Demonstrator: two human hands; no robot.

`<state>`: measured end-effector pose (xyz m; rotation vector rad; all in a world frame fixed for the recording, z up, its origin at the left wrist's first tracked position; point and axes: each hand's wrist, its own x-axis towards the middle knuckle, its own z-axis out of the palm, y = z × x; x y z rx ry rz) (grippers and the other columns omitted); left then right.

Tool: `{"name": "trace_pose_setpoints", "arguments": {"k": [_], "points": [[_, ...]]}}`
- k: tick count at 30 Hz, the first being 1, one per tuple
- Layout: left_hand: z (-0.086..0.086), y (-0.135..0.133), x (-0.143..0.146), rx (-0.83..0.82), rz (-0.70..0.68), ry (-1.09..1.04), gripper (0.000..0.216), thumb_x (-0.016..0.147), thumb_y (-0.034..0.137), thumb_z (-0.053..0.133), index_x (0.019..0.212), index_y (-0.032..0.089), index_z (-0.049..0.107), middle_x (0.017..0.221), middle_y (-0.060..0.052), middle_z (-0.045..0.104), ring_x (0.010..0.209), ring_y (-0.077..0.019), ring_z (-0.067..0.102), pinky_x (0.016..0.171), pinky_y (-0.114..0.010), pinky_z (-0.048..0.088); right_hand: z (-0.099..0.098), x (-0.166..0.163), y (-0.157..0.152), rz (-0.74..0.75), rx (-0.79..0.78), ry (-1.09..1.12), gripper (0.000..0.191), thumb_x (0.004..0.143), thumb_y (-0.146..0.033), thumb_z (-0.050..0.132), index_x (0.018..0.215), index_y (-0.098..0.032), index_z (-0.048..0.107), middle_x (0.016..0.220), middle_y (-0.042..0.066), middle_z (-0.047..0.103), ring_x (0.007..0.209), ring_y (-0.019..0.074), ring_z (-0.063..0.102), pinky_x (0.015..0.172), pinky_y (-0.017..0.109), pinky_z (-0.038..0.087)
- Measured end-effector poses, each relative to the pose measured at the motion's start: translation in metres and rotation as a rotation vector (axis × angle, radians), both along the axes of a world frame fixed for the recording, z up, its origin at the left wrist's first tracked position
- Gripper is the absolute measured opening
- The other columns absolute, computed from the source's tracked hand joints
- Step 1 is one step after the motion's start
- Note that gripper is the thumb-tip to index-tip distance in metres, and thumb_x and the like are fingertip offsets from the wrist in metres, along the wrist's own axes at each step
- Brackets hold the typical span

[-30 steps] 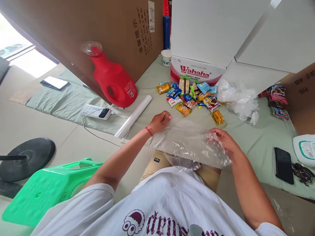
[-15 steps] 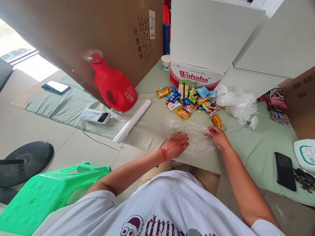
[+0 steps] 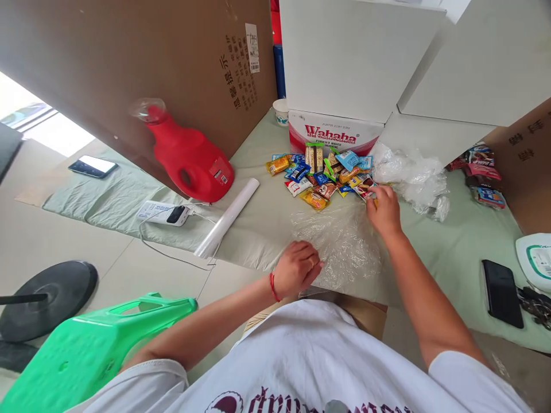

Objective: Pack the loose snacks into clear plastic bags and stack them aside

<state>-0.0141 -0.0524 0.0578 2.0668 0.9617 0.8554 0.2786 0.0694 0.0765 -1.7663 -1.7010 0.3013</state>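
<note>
A crinkled sheet of clear plastic film (image 3: 344,249) lies spread on the cloth in front of me. My left hand (image 3: 299,267), with a red string on its wrist, is closed at the film's near left edge. Its fingers are curled down, and the pinch itself is partly hidden. Beyond the film, my right hand (image 3: 385,212) is closed at the right end of a pile of wrapped snacks (image 3: 322,175). Between its fingers shows a bit of a yellow-wrapped snack (image 3: 376,202), mostly hidden by the hand.
A white film roll (image 3: 228,218), a power bank (image 3: 163,213) with a cable and a red jug (image 3: 191,160) are on the left. Bunched clear plastic (image 3: 411,175) lies right of the pile. A black phone (image 3: 501,292) is far right. Boxes (image 3: 340,132) stand behind; a green stool (image 3: 86,344) is front left.
My right hand has let go of the film and moved forward to the yellow-wrapped snack. My left hand has drawn back toward me, its fingers curling from flat to closed.
</note>
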Motion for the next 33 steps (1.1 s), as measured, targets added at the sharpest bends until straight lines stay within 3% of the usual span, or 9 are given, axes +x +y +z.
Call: {"name": "trace_pose_setpoints", "arguments": {"k": [3, 6, 10, 13, 16, 21, 26, 29, 33], "points": [[-0.006, 0.037, 0.026, -0.096, 0.060, -0.089, 0.020, 0.091, 0.041, 0.065, 0.086, 0.024, 0.075, 0.097, -0.015, 0.074, 0.105, -0.0309, 0.066, 0.109, -0.052, 0.043, -0.012, -0.019, -0.064, 0.097, 0.101, -0.122, 0.037, 0.102, -0.031, 0.041, 0.127, -0.020, 0.067, 0.129, 0.015, 0.064, 0.128, 0.0302, 0.054, 0.113, 0.053, 0.042], [-0.027, 0.065, 0.046, -0.024, 0.145, 0.171, 0.029, 0.096, 0.036, 0.054, 0.110, 0.020, 0.074, 0.131, -0.017, 0.068, 0.132, -0.0330, 0.055, 0.118, -0.057, 0.033, -0.046, -0.036, -0.140, 0.202, -0.025, -0.208, 0.048, 0.102, -0.039, 0.048, 0.142, -0.015, 0.059, 0.153, 0.019, 0.050, 0.143, 0.0350, 0.043, 0.118, 0.058, 0.039], [-0.055, 0.067, 0.050, 0.096, 0.175, 0.501, 0.046, 0.103, 0.036, 0.039, 0.142, 0.020, 0.059, 0.159, -0.016, 0.048, 0.151, -0.0336, 0.036, 0.124, -0.065, 0.016, -0.080, -0.037, -0.223, 0.222, -0.205, -0.156, 0.055, 0.102, -0.043, 0.049, 0.154, -0.023, 0.049, 0.163, 0.013, 0.041, 0.152, 0.0345, 0.036, 0.121, 0.061, 0.035], [-0.063, 0.060, 0.041, 0.138, 0.216, 0.552, 0.051, 0.105, 0.040, 0.034, 0.150, 0.022, 0.052, 0.163, -0.016, 0.042, 0.153, -0.0337, 0.034, 0.124, -0.068, 0.006, -0.073, -0.016, -0.238, 0.240, -0.270, -0.043, 0.047, 0.103, -0.047, 0.047, 0.146, -0.030, 0.058, 0.154, 0.009, 0.053, 0.143, 0.0307, 0.049, 0.116, 0.056, 0.045], [-0.064, 0.061, 0.033, 0.134, 0.260, 0.475, 0.049, 0.103, 0.040, 0.041, 0.149, 0.024, 0.053, 0.160, -0.015, 0.046, 0.150, -0.0348, 0.039, 0.123, -0.070, 0.005, -0.053, 0.017, -0.197, 0.067, -0.192, -0.016, 0.042, 0.103, -0.050, 0.043, 0.124, -0.026, 0.070, 0.125, 0.011, 0.071, 0.119, 0.0288, 0.064, 0.103, 0.052, 0.052], [-0.066, 0.064, 0.021, 0.148, 0.235, 0.393, 0.046, 0.100, 0.043, 0.049, 0.143, 0.028, 0.058, 0.156, -0.013, 0.052, 0.149, -0.0349, 0.041, 0.122, -0.068, 0.014, -0.031, 0.051, -0.063, -0.220, -0.036, -0.214, 0.041, 0.100, -0.040, 0.044, 0.109, -0.012, 0.072, 0.110, 0.018, 0.070, 0.105, 0.0290, 0.059, 0.102, 0.049, 0.043], [-0.068, 0.060, 0.009, 0.195, 0.105, 0.679, 0.056, 0.105, 0.047, 0.035, 0.157, 0.028, 0.044, 0.168, -0.012, 0.034, 0.155, -0.0328, 0.032, 0.124, -0.067, 0.009, -0.024, 0.026, 0.025, -0.130, -0.088, -0.306, 0.033, 0.099, -0.028, 0.048, 0.106, -0.007, 0.073, 0.109, 0.018, 0.067, 0.113, 0.0287, 0.050, 0.097, 0.041, 0.040], [-0.068, 0.059, 0.007, 0.217, 0.098, 0.713, 0.058, 0.106, 0.049, 0.030, 0.159, 0.027, 0.040, 0.169, -0.011, 0.031, 0.156, -0.0310, 0.030, 0.125, -0.067, 0.008, -0.025, -0.004, 0.047, 0.027, -0.110, -0.369, 0.031, 0.098, -0.027, 0.053, 0.116, -0.010, 0.071, 0.122, 0.018, 0.065, 0.122, 0.0302, 0.047, 0.103, 0.041, 0.038], [-0.067, 0.059, 0.007, 0.212, 0.098, 0.703, 0.059, 0.106, 0.051, 0.030, 0.159, 0.028, 0.039, 0.169, -0.010, 0.031, 0.156, -0.0293, 0.030, 0.126, -0.066, 0.007, -0.031, -0.039, 0.060, 0.139, -0.212, -0.364, 0.026, 0.098, -0.026, 0.053, 0.110, -0.018, 0.074, 0.112, 0.014, 0.071, 0.116, 0.0292, 0.057, 0.098, 0.038, 0.043]]}}
